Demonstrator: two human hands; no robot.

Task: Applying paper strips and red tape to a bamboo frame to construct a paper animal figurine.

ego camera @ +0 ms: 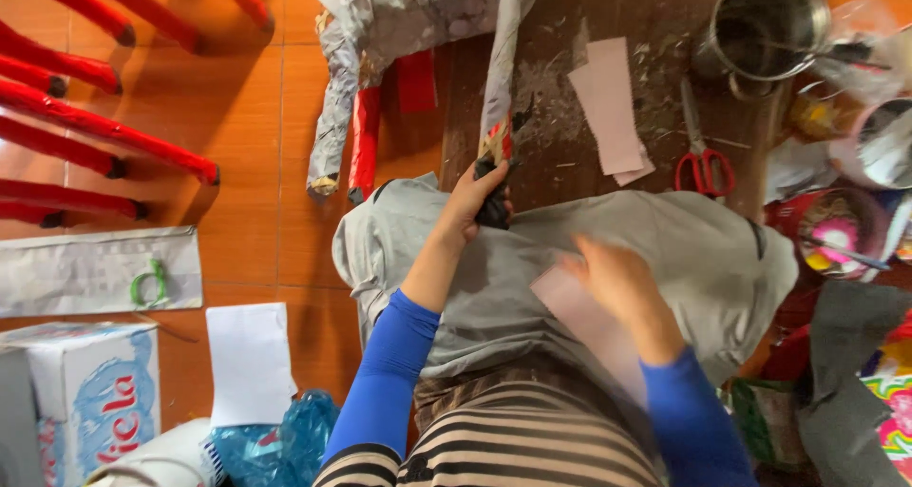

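Note:
My left hand [472,200] grips the lower end of a newspaper-covered papier-mâché leg [498,78], whose tip shows red and black. The leg belongs to a grey papier-mâché animal figure [380,31] lying at the top. My right hand [622,287], blurred, holds a pale pink paper strip [579,321] over the grey cloth [684,249] on my lap. Both arms wear blue sleeves.
More pink paper strips [610,107] and red-handled scissors [703,159] lie on the brown board. A metal pot [765,26] and containers stand at right. Red-wrapped sticks [95,126] lie at left, with a cardboard box [85,392], white sheet [249,362] and blue plastic bag [275,444].

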